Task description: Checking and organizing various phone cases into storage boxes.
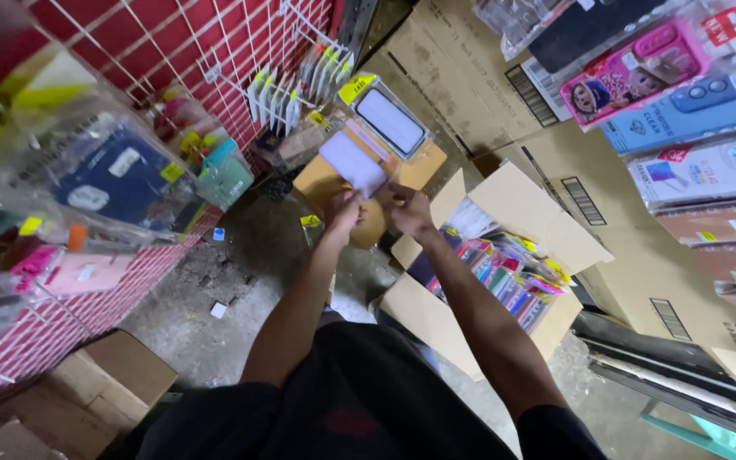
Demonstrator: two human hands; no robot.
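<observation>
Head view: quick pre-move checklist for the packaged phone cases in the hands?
1. Left hand has hold of the white-backed pack: ok, fingers at its lower edge.
2. Right hand has hold of the clear pack with a dark insert: cannot tell, the contact is blurred.
3. The two packs are separated: ok, fanned apart at the top.
4. Open cardboard box within reach: ok, directly right of the hands, flaps open.
5. Room in the box: cannot tell, colourful packs already fill the visible part.
6. Both hands unobstructed: ok, nothing crosses the forearms.
</observation>
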